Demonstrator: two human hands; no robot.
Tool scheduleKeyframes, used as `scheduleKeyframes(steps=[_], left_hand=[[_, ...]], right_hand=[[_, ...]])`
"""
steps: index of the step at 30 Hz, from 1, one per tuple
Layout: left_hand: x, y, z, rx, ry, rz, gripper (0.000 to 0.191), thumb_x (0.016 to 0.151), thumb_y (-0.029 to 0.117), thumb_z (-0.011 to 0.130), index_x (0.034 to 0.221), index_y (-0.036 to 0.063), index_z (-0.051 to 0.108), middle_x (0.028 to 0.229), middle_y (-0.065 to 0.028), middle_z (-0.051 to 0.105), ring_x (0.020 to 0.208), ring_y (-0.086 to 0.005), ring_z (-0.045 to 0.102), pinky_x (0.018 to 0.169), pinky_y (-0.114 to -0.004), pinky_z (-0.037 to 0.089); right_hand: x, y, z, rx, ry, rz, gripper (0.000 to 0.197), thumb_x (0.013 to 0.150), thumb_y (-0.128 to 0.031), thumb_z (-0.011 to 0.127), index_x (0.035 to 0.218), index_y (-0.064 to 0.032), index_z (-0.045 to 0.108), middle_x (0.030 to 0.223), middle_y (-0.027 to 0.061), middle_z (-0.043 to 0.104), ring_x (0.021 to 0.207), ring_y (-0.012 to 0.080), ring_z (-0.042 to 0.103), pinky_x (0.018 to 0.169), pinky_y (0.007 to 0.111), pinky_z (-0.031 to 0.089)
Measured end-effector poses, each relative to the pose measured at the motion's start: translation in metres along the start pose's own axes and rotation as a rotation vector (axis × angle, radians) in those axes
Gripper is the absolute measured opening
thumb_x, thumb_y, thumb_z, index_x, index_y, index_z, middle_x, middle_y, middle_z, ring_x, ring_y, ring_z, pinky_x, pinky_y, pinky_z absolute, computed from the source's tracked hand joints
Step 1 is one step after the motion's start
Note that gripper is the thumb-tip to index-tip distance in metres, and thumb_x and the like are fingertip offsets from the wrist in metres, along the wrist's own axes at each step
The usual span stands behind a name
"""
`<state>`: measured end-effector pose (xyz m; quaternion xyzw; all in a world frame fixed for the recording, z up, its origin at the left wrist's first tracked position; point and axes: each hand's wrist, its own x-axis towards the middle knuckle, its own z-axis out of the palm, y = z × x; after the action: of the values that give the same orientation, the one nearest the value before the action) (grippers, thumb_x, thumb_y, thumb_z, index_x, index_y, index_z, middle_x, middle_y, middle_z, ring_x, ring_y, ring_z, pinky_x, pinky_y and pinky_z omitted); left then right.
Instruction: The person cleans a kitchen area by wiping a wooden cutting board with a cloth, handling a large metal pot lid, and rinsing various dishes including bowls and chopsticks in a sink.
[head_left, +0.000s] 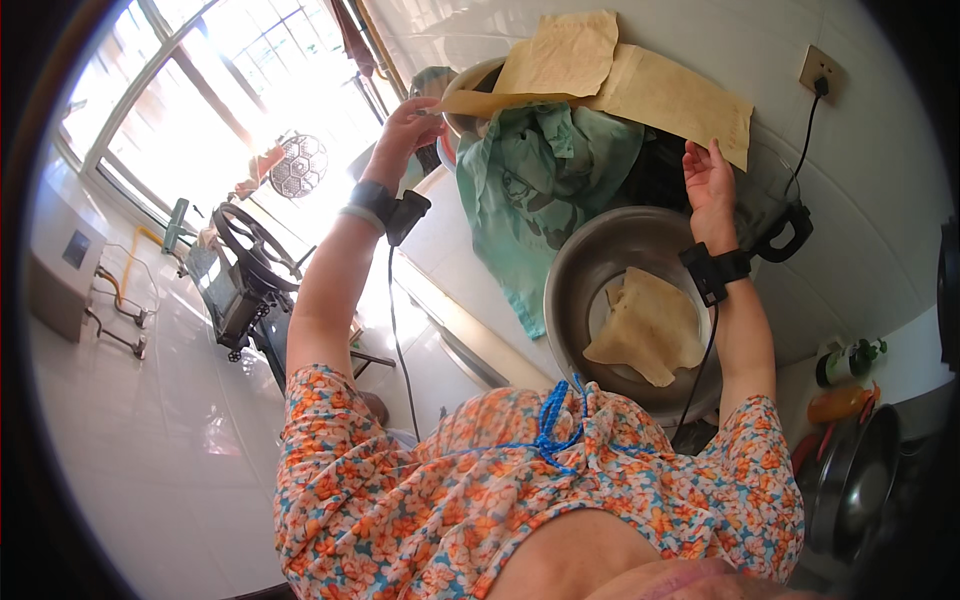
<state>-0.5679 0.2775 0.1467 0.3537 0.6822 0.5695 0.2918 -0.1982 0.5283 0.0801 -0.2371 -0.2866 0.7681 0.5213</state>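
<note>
Thin tan sheets, which look like bean curd sheet, lie spread over the things at the back of the counter. My left hand (416, 124) pinches the left end of a long tan sheet (667, 97). At the sheet's lower right edge are the fingers of my right hand (709, 180), which seem to hold it. A smaller tan piece (559, 56) rests on top. Below hangs a crumpled green cloth or bag (506, 195) with a dark print. Nearer my body, a wide metal basin (566, 300) contains a folded tan sheet (649, 322).
A clear jug with a black handle (787, 232) stands beside my right forearm, below a wall socket (823, 71) with a plug. To the left is a hand-wheel machine (251, 255) by a bright window. Dark pans (862, 480) and a green bottle (847, 364) are at right.
</note>
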Motion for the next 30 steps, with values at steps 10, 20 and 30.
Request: scheduleKeyframes(steps=[10, 20, 30], left_hand=[[-0.019, 0.029, 0.011, -0.277, 0.204, 0.414, 0.024, 0.089, 0.012, 0.051, 0.103, -0.0080, 0.055, 0.100, -0.0129, 0.060, 0.094, -0.0181, 0.059, 0.088, -0.028, 0.047], [-0.147, -0.037, -0.145, -0.220, 0.660, 0.512, 0.010, 0.085, 0.007, 0.059, 0.089, -0.0019, 0.061, 0.082, -0.0074, 0.064, 0.075, -0.0118, 0.060, 0.074, -0.022, 0.049], [-0.204, -0.057, -0.182, -0.014, 0.919, 0.364, 0.011, 0.084, 0.010, 0.060, 0.082, -0.0012, 0.059, 0.076, -0.0030, 0.061, 0.069, -0.0083, 0.057, 0.066, -0.021, 0.046]], right_hand=[[0.020, -0.029, -0.017, -0.174, 0.060, -0.140, 0.025, 0.087, -0.018, 0.056, 0.107, -0.0032, 0.050, 0.091, 0.0094, 0.060, 0.073, 0.0205, 0.062, 0.062, 0.027, 0.049], [-0.027, -0.046, 0.034, -0.119, -0.366, -0.282, 0.032, 0.092, -0.019, 0.047, 0.110, 0.0084, 0.050, 0.104, 0.0211, 0.059, 0.094, 0.0234, 0.059, 0.090, 0.030, 0.047], [-0.077, -0.097, 0.071, 0.007, -0.541, -0.212, 0.031, 0.092, -0.013, 0.046, 0.116, 0.0065, 0.047, 0.109, 0.0199, 0.056, 0.100, 0.0265, 0.056, 0.090, 0.032, 0.047]])
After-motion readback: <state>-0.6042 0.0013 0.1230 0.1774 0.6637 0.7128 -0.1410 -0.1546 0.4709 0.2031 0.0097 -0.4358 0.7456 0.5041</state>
